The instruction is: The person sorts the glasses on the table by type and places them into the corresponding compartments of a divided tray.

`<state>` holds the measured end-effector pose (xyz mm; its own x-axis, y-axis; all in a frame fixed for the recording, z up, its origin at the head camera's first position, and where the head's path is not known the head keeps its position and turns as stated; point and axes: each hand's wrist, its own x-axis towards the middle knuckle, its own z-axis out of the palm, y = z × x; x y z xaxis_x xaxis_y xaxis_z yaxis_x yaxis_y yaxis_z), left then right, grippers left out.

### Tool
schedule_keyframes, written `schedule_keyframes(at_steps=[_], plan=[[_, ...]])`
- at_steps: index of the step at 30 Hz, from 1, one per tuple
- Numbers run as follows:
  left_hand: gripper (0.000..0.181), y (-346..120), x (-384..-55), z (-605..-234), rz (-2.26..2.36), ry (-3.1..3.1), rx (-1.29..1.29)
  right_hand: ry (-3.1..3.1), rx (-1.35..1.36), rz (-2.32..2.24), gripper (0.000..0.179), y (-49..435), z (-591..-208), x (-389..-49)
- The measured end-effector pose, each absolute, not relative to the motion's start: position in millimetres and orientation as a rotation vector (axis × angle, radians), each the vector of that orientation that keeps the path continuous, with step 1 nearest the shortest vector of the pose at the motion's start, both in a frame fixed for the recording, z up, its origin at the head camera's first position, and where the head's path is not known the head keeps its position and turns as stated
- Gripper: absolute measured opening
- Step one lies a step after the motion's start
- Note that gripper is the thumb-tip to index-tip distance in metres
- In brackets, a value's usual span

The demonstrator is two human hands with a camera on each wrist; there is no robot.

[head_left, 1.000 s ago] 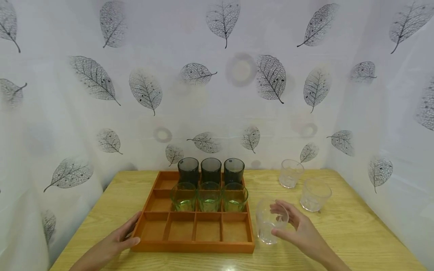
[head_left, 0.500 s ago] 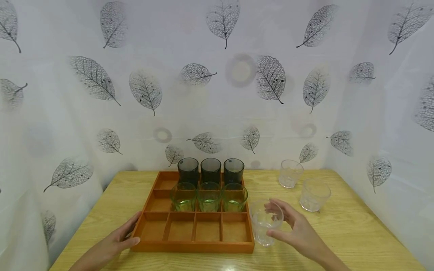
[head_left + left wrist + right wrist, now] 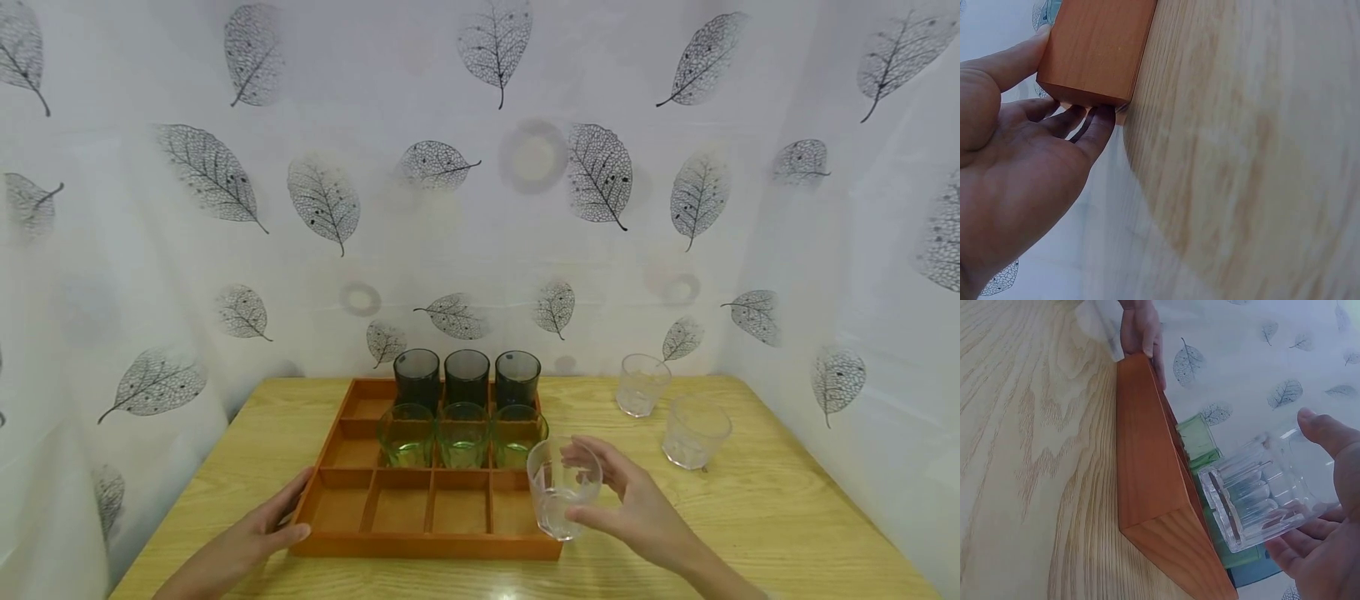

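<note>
In the head view, my right hand [image 3: 641, 512] holds a clear drinking glass [image 3: 549, 492], thumb on the near side and fingers behind. The glass hangs upright over the right front corner of a divided wooden tray [image 3: 420, 547]. The right wrist view shows the ridged glass [image 3: 1254, 487] raised beside the tray wall [image 3: 1147, 450]. My left hand [image 3: 251, 537] holds the tray's left front corner, its thumb at the rim and fingertips against the side [image 3: 1079, 106]. Three green glasses [image 3: 407, 442] fill part of the middle row. Three dark grey glasses [image 3: 417, 379] stand in the back row.
Two more clear glasses stand on the wooden table [image 3: 787, 517] to the right: one farther back [image 3: 642, 387], one nearer [image 3: 693, 433]. A white curtain with leaf prints [image 3: 465, 233] hangs around the table's back and sides.
My right hand has carried the clear glass leftward, from the table beside the tray to over its right front corner. The left hand and the tray have stayed put.
</note>
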<state>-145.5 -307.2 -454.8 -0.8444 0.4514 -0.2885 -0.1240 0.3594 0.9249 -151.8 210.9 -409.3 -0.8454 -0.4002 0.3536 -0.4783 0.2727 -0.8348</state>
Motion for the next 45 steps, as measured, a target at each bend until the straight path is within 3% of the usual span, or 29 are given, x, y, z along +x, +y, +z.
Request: schedule_keyframes(at_steps=[27,45], plan=[[0.078,-309.3,-147.0,-456.7,1.535,2.063,0.298,-2.511,0.847,1.953,0.082,112.9,-407.5,-168.2],[0.077,-309.9,-147.3,-457.5,1.563,2.038,0.311,-2.489,0.875,1.989,0.074,52.2,-412.7,-175.6]])
